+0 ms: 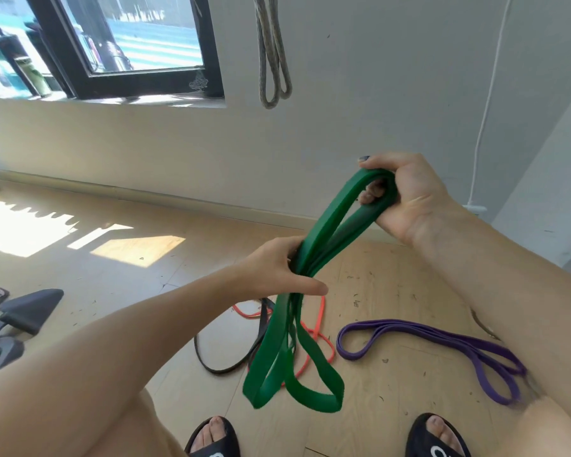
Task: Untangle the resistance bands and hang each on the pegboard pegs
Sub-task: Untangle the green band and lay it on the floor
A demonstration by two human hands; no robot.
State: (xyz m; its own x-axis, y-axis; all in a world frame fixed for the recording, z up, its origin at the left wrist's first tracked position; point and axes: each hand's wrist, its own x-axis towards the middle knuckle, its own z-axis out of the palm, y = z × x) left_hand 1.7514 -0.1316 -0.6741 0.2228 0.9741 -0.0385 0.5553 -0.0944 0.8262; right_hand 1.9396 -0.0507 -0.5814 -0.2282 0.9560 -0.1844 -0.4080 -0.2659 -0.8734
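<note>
A wide green resistance band (323,232) is folded into several loops and held in the air between both hands. My right hand (406,196) grips its upper bend, fingers curled through the loop. My left hand (277,272) pinches the strands lower down, and the free loops hang below it above the floor. On the wooden floor lie a purple band (419,328) to the right, and an orange band (320,321) crossed with a black band (225,366) under the green loops. A grey band (272,61) hangs on the wall above; its peg is out of view.
A black-framed window (126,74) is at the upper left. Dark exercise equipment (17,315) stands at the left edge. A white cable (488,103) runs down the wall at right. My two feet in black sandals (211,437) are at the bottom.
</note>
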